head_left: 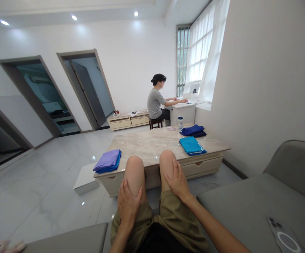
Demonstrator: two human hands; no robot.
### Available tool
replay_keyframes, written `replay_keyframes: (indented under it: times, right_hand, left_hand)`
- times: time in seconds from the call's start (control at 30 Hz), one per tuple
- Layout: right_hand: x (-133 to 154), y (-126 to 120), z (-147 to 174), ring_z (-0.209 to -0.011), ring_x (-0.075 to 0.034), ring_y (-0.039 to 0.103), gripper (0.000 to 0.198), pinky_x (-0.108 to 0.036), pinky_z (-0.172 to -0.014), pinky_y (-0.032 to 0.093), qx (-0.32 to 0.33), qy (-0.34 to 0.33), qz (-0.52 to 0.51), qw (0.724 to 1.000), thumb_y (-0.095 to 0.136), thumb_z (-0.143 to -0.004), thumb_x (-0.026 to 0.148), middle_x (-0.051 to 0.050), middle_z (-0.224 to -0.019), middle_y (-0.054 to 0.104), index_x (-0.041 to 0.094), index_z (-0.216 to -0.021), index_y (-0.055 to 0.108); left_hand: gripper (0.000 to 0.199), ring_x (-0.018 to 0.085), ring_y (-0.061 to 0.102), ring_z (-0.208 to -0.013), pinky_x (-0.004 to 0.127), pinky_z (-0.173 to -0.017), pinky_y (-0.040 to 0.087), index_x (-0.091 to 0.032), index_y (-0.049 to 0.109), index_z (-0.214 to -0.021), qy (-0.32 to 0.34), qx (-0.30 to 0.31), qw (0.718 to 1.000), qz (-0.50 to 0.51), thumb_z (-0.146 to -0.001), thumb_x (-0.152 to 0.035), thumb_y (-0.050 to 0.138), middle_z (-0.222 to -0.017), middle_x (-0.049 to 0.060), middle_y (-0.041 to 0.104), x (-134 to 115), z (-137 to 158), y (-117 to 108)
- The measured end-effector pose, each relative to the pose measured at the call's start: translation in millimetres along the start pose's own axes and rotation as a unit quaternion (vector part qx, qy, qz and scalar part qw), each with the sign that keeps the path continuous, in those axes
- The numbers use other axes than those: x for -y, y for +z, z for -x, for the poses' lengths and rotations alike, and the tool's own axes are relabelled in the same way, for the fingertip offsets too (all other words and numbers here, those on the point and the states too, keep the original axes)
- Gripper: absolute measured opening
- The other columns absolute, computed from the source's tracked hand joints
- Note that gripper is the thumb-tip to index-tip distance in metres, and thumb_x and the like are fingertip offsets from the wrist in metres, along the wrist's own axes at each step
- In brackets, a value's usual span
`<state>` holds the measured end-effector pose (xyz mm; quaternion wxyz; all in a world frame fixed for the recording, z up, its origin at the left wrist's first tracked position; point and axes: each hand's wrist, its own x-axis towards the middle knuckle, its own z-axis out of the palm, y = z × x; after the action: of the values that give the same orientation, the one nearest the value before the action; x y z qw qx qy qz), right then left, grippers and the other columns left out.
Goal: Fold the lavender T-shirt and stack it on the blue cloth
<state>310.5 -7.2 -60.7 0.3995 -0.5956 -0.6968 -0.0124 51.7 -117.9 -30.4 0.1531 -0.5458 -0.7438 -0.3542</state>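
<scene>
My left hand [128,200] rests on my left leg just below the bare knee, fingers spread and holding nothing. On the other leg lies my right hand [178,180], also open with its fingers apart. Beyond my knees is a low marble-topped coffee table [144,146]. A folded stack of purple and blue cloth [107,161] sits at its left end. Toward the right are a folded bright blue cloth [192,145] and, behind it, dark blue folded cloth [194,130]. Neither hand touches any of these.
A phone [284,233] lies on the grey sofa [250,196] to my right. A clear bottle [180,123] stands on the table's far side. A white box [86,179] is on the floor at left. Another person [156,100] sits at a white desk [184,110] by the window.
</scene>
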Motion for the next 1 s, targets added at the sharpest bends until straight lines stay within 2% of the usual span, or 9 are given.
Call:
replay_keyframes:
  times: [0.27,0.53,1.0]
  right_hand:
    - [-0.4,-6.1,-0.2,-0.163,-0.037,0.043,0.093,-0.054,-0.129,0.047,-0.008,0.004,-0.008,1.000,0.056,-0.105,0.050,-0.021,-0.179,0.039,0.017,-0.182,0.016]
    - [-3.3,-2.3,0.7,-0.163,-0.038,0.041,0.094,-0.055,-0.131,0.044,-0.006,-0.002,0.008,1.000,0.053,-0.106,0.052,-0.020,-0.181,0.037,0.017,-0.183,0.011]
    - [-4.4,-7.4,-0.1,-0.164,-0.038,0.041,0.093,-0.053,-0.131,0.043,0.003,0.006,0.003,1.000,0.054,-0.105,0.052,-0.020,-0.181,0.039,0.014,-0.182,0.019]
  left_hand:
    - [0.086,0.043,0.063,-0.146,0.058,-0.119,0.055,-0.007,0.040,-0.169,-0.035,0.008,0.999,-0.004,-0.103,-0.060,0.059,-0.163,0.028,0.058,1.2,-0.4,-1.5]
    - [0.087,0.043,0.063,-0.146,0.058,-0.119,0.055,-0.006,0.039,-0.170,-0.028,0.006,0.999,-0.013,-0.104,-0.060,0.056,-0.164,0.029,0.057,-0.9,0.5,-2.2]
    - [0.085,0.043,0.062,-0.146,0.058,-0.120,0.054,-0.007,0.040,-0.169,-0.035,0.008,0.999,-0.002,-0.104,-0.059,0.059,-0.163,0.029,0.057,-1.7,-0.1,-5.0]
